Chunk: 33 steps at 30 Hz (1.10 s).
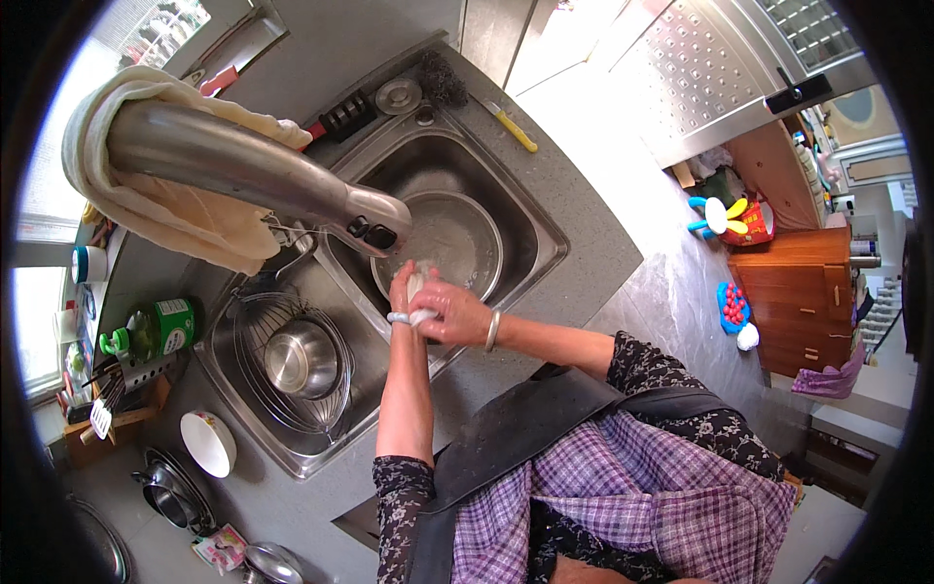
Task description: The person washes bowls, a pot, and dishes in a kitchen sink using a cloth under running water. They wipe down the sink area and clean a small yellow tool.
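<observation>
My left hand (pixel 403 296) and my right hand (pixel 454 312) meet over the near edge of a sink basin, under the end of a steel faucet (pixel 292 182). Between them is a wet, whitish, soft thing (pixel 419 292), perhaps a cloth or food; which it is I cannot tell. The right fingers close over it, and the left hand lies against it, its palm partly hidden. Just beyond the hands, a round metal bowl (pixel 467 219) with water in it stands in the basin. Each wrist bears a bangle.
In the other basin a steel bowl (pixel 300 359) sits in a wire rack (pixel 255 409). A yellow-handled knife (pixel 514 131), a steel wool scourer (pixel 442 79) and a knife sharpener (pixel 346 117) lie behind the sink. A white bowl (pixel 209 443) and a green soap bottle (pixel 157 330) stand at left.
</observation>
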Each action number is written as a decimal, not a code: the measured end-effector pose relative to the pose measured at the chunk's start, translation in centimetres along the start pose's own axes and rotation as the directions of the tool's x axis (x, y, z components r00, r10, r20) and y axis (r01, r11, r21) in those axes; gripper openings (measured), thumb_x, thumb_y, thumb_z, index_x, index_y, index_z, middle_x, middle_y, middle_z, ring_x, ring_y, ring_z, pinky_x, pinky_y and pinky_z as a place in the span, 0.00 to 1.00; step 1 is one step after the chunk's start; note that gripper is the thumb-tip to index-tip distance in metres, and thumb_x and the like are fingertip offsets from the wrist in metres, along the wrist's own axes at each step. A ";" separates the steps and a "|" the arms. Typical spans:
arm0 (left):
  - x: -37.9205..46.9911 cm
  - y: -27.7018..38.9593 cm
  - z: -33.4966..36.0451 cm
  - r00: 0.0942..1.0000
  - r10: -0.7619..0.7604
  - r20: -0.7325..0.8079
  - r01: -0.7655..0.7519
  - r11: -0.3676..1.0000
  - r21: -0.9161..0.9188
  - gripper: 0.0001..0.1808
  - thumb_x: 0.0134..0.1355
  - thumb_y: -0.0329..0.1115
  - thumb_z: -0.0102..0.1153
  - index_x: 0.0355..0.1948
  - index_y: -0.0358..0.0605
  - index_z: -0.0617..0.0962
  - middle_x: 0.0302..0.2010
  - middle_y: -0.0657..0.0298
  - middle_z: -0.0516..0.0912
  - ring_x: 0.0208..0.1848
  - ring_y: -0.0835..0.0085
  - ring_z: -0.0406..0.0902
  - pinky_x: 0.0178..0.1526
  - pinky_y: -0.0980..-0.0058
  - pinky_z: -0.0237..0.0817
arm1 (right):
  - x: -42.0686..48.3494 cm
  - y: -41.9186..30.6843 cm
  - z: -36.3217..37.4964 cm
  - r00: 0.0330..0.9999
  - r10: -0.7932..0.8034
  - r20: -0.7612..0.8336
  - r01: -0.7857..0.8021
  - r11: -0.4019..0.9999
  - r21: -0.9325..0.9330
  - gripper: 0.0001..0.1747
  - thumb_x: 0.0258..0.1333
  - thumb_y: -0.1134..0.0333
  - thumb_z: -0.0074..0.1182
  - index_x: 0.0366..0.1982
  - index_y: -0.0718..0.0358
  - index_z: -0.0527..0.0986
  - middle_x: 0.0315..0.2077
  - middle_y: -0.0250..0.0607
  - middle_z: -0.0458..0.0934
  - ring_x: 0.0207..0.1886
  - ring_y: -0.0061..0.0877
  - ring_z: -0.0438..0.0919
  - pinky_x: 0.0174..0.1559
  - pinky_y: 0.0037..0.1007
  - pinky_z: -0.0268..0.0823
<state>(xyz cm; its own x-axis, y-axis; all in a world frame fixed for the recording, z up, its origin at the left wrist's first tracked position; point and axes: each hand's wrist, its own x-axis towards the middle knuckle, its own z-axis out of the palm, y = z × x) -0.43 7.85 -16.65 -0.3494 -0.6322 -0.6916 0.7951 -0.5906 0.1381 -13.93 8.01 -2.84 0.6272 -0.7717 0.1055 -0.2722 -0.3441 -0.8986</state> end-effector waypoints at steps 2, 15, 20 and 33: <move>1.4 -1.2 -2.7 0.973 0.227 -0.038 -0.228 0.973 -0.026 0.16 0.57 0.49 0.50 0.28 0.47 0.74 0.23 0.63 0.77 0.30 0.69 0.76 0.33 0.66 0.69 | 0.0 -0.6 1.9 0.991 -0.110 0.076 0.123 0.970 -0.211 0.12 0.44 0.61 0.51 0.31 0.58 0.75 0.33 0.45 0.75 0.36 0.40 0.75 0.39 0.40 0.66; -4.7 -0.1 3.3 0.723 0.536 -0.436 -0.368 0.833 0.413 0.20 0.55 0.43 0.54 0.45 0.45 0.68 0.29 0.63 0.74 0.23 0.74 0.69 0.20 0.79 0.60 | 5.5 14.6 -1.1 0.835 0.543 0.090 -0.476 0.794 -0.378 0.19 0.57 0.58 0.36 0.39 0.60 0.74 0.43 0.52 0.72 0.43 0.44 0.73 0.46 0.41 0.65; -4.2 -0.7 8.0 0.729 0.574 -0.373 -0.360 0.785 0.504 0.19 0.54 0.40 0.54 0.43 0.46 0.65 0.24 0.66 0.68 0.16 0.79 0.64 0.15 0.83 0.56 | 5.3 21.9 -0.8 0.853 0.402 0.333 -0.124 0.775 -0.619 0.13 0.51 0.66 0.44 0.37 0.60 0.76 0.40 0.51 0.75 0.45 0.41 0.74 0.47 0.39 0.65; 1.6 -4.7 2.3 0.797 0.573 -0.191 -0.547 0.819 0.176 0.13 0.62 0.41 0.45 0.34 0.44 0.76 0.31 0.63 0.78 0.31 0.75 0.75 0.31 0.75 0.67 | 2.5 2.6 -3.2 0.933 -0.078 0.352 -0.024 0.960 0.278 0.14 0.50 0.77 0.46 0.41 0.63 0.71 0.34 0.38 0.74 0.39 0.25 0.72 0.44 0.26 0.64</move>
<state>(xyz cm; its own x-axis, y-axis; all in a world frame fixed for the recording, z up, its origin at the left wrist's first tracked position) -5.94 8.44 -16.78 0.2720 -0.7464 -0.6073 0.7548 -0.2260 0.6158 -15.40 3.47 -3.59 0.8630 -0.5049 0.0186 -0.0742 -0.1631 -0.9838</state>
